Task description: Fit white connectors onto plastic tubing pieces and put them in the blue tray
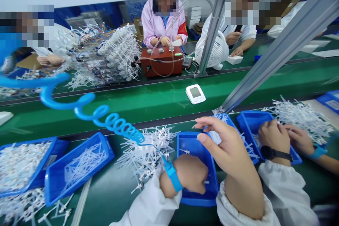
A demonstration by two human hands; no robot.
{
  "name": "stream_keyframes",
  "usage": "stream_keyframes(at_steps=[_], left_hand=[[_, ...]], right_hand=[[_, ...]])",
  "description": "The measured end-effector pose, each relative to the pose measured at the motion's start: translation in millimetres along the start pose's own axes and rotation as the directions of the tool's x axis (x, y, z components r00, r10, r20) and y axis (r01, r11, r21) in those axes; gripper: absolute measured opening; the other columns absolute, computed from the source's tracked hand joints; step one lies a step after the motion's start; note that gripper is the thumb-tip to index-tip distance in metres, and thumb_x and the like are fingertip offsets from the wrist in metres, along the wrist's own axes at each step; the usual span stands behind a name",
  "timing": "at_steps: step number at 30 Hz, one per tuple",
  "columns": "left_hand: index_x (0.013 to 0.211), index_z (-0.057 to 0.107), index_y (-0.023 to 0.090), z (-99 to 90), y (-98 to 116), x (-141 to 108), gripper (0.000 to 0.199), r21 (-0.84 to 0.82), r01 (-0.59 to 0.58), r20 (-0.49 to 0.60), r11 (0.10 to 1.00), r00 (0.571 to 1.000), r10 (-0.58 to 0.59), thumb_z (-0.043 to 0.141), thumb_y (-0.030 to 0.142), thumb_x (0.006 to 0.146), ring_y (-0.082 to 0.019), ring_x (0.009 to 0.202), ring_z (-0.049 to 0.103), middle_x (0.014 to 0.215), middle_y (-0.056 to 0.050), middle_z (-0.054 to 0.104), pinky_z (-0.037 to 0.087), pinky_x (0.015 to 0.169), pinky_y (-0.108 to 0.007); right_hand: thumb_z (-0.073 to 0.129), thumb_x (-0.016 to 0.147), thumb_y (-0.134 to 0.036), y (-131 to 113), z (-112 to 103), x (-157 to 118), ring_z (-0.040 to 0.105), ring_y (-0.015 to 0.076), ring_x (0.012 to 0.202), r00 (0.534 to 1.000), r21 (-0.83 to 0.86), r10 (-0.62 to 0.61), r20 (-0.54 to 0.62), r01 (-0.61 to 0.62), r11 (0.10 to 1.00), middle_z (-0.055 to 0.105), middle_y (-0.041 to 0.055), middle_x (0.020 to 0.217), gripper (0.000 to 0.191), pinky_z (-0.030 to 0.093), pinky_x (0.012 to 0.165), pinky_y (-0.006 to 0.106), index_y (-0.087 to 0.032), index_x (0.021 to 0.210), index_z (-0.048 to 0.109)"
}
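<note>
Green counter [103, 194], hands at a blue bin [200, 199]

Left hand [192, 174], wearing a blue wrist strap [173, 176], curls down into the bin — I cannot tell whether it grips anything. Right hand [225, 143], loosely open and seemingly empty, is raised over the bin's right edge. White plastic pieces [152, 146] lie heaped just left of the bin. Beyond the bin sits a white device [195, 94]; farther beyond, a red-brown box [161, 64].

Head-worn camera, facing forward and down; wearer's hands [192, 173] close, green belt [153, 100] beyond.
</note>
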State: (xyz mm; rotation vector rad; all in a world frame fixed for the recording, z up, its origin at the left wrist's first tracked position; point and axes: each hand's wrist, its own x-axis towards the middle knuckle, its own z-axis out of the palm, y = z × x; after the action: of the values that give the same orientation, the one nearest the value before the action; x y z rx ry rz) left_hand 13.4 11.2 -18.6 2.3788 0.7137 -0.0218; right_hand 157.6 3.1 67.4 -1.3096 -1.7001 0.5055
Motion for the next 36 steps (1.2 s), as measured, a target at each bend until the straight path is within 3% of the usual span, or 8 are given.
stream_keyframes(at_steps=[5, 9, 14, 19, 24, 29, 31, 36], left_hand=[[0.093, 0.072, 0.022, -48.1, -28, -19, 0.018, -0.151, -0.137, 0.099, 0.979, 0.983, 0.153, 0.074, 0.021, 0.076, -0.012, 0.060, 0.061, 0.071, 0.003, 0.069, 0.040, 0.054, -0.021], [0.085, 0.069, 0.016, -68.2, -43, -34, 0.006, -0.518, -0.260, -0.155, 0.815, 0.966, 0.209, 0.071, 0.020, 0.081, -0.008, 0.056, 0.058, 0.066, 0.002, 0.067, 0.044, 0.057, -0.016], [0.086, 0.055, 0.016, -65.9, -43, -42, 0.025, -0.813, -0.390, -0.398, 0.433, 0.914, 0.076, 0.071, 0.034, 0.094, -0.014, 0.069, 0.075, 0.081, -0.005, 0.075, 0.057, 0.063, -0.019], [0.099, 0.049, 0.018, -62.7, -35, -34, 0.034, -0.881, -0.411, -0.457, 0.234, 0.867, -0.200, 0.076, 0.039, 0.095, -0.011, 0.064, 0.074, 0.082, -0.001, 0.076, 0.055, 0.057, -0.014], [0.108, 0.051, 0.019, -62.3, -26, -34, 0.032, -0.845, -0.389, -0.492, 0.367, 0.834, -0.249, 0.072, 0.041, 0.098, -0.011, 0.066, 0.074, 0.088, -0.002, 0.076, 0.058, 0.062, -0.018], [0.117, 0.056, 0.021, -66.1, -20, -43, 0.016, -0.511, -0.281, -0.662, 0.812, 0.731, -0.164, 0.062, 0.026, 0.103, -0.013, 0.080, 0.076, 0.090, -0.001, 0.077, 0.057, 0.077, -0.023], [0.122, 0.057, 0.024, -68.2, -20, -49, 0.024, -0.325, -0.225, -0.722, 0.918, 0.686, -0.088, 0.064, 0.018, 0.100, -0.011, 0.083, 0.075, 0.092, 0.002, 0.077, 0.055, 0.080, -0.021], [0.110, 0.053, 0.025, -63.7, -20, -63, 0.018, -0.309, -0.375, -0.781, 0.874, 0.624, -0.008, 0.064, 0.015, 0.099, -0.012, 0.086, 0.071, 0.095, 0.001, 0.071, 0.056, 0.078, -0.021]], right_hand=[[0.065, 0.103, -0.038, 3, -1, 0, 0.069, 0.0119, 0.099, 1.000, -0.010, -0.008, -0.015, 0.008, 1.000, 0.075, -0.0036, 0.112, 0.025, 0.053, 0.088, 0.022, -0.033, 0.128, 0.065], [0.063, 0.105, -0.036, 3, 1, 0, 0.070, 0.0105, 0.098, 1.000, -0.002, -0.020, 0.010, 0.020, 1.000, 0.075, -0.0043, 0.111, 0.022, 0.052, 0.087, 0.021, -0.031, 0.126, 0.065], [0.052, 0.110, -0.028, 0, 4, 2, 0.069, 0.0090, 0.101, 0.994, 0.007, -0.051, 0.093, 0.051, 0.999, 0.074, -0.0038, 0.110, 0.017, 0.049, 0.088, 0.020, -0.028, 0.119, 0.066], [0.050, 0.111, -0.031, -3, 7, 4, 0.065, 0.0076, 0.085, 0.981, 0.059, -0.061, 0.184, 0.051, 0.997, 0.070, -0.0055, 0.092, 0.018, 0.045, 0.077, 0.021, -0.024, 0.106, 0.065], [0.052, 0.109, -0.039, -1, 9, 4, 0.063, 0.0083, 0.074, 0.971, 0.056, 0.075, 0.226, -0.090, 0.994, 0.068, -0.0053, 0.081, 0.027, 0.042, 0.068, 0.022, -0.020, 0.093, 0.062], [0.052, 0.107, -0.048, 1, 11, 6, 0.060, 0.0098, 0.066, 0.946, 0.052, 0.205, 0.251, -0.225, 0.973, 0.065, -0.0034, 0.072, 0.039, 0.038, 0.063, 0.024, -0.019, 0.083, 0.063], [0.055, 0.105, -0.050, 0, 13, 7, 0.052, 0.0093, 0.061, 0.941, 0.036, 0.215, 0.261, -0.232, 0.972, 0.058, -0.0037, 0.066, 0.043, 0.032, 0.059, 0.025, -0.018, 0.077, 0.059], [0.057, 0.103, -0.048, -22, 25, -1, 0.037, 0.0063, 0.052, 0.953, 0.176, 0.116, 0.282, -0.170, 0.970, 0.039, -0.0052, 0.054, 0.053, 0.026, 0.055, 0.027, -0.016, 0.063, 0.043]])
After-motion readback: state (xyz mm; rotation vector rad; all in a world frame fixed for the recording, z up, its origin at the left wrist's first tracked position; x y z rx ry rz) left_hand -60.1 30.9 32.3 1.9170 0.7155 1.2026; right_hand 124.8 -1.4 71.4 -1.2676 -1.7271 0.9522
